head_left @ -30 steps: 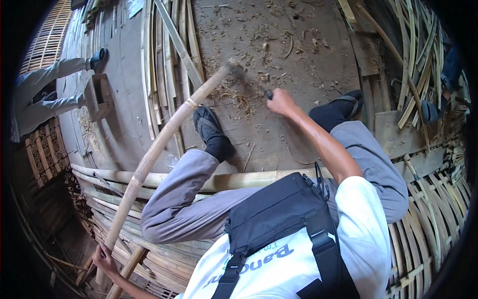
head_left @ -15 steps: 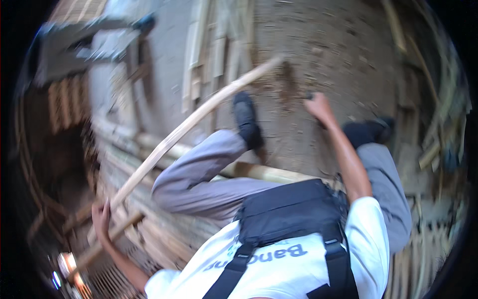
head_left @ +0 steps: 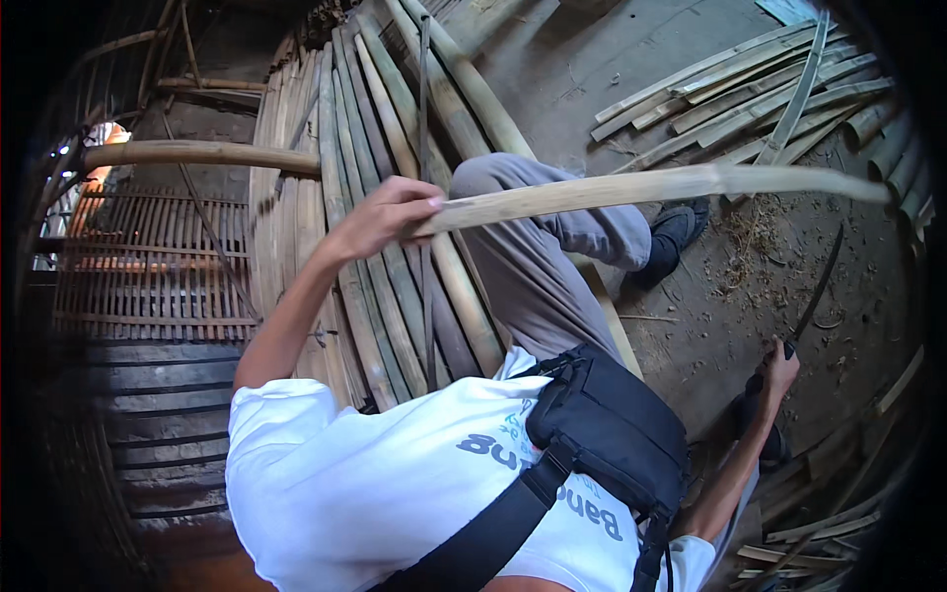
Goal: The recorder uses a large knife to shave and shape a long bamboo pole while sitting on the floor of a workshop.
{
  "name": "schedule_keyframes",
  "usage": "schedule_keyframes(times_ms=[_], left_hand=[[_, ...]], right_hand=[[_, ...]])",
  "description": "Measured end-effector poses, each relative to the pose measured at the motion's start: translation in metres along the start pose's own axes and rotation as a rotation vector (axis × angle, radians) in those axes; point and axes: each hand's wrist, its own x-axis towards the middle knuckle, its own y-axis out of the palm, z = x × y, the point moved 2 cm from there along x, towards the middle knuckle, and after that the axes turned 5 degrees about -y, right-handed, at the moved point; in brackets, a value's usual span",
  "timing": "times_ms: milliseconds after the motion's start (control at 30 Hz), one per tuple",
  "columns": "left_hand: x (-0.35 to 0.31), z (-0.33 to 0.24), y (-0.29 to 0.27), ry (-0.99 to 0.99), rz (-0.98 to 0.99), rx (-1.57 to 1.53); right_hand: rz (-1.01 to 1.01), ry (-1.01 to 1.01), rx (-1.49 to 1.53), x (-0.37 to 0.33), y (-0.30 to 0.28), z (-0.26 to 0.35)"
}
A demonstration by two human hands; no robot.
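Observation:
My left hand (head_left: 390, 217) is closed around the near end of a long, pale split bamboo strip (head_left: 592, 197). The strip reaches to the right above my bent left leg, its far end out over the floor. Low on the right, my right hand (head_left: 779, 367) grips the handle of a machete (head_left: 821, 288). Its dark, narrow blade points up and away, below the strip's far end and apart from it.
Long bamboo poles (head_left: 483, 99) lie side by side at my left. Split bamboo slats (head_left: 710, 99) are piled at the far right, with shavings (head_left: 755, 237) on the dirt floor. A slatted bamboo panel (head_left: 148, 266) sits at far left. A black bag (head_left: 617, 424) hangs at my waist.
My view has turned, bringing the pole stack into the upper middle. The bamboo strip has swung from a steep slant to nearly level. The machete blade now shows clearly.

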Motion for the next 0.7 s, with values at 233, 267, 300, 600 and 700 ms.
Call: schedule_keyframes(times_ms=[233, 267, 300, 600, 700], left_hand=[[0.066, -0.034, 0.112, 0.322, 0.401, -0.395], [0.075, -0.041, 0.121, 0.386, 0.359, -0.325], [0.084, -0.044, 0.132, 0.414, 0.4, -0.338], [0.154, -0.029, 0.201, 0.441, 0.507, -0.266], [0.169, -0.023, 0.217, 0.399, 0.56, -0.241]], right_hand=[[0.133, -0.069, 0.063, -0.027, 0.004, 0.034], [0.137, -0.113, 0.063, -0.04, 0.009, 0.048], [0.162, -0.11, 0.088, -0.046, 0.007, 0.047], [0.091, -0.191, -0.045, -0.098, 0.006, 0.046], [0.071, -0.186, -0.11, -0.113, 0.008, 0.049]])
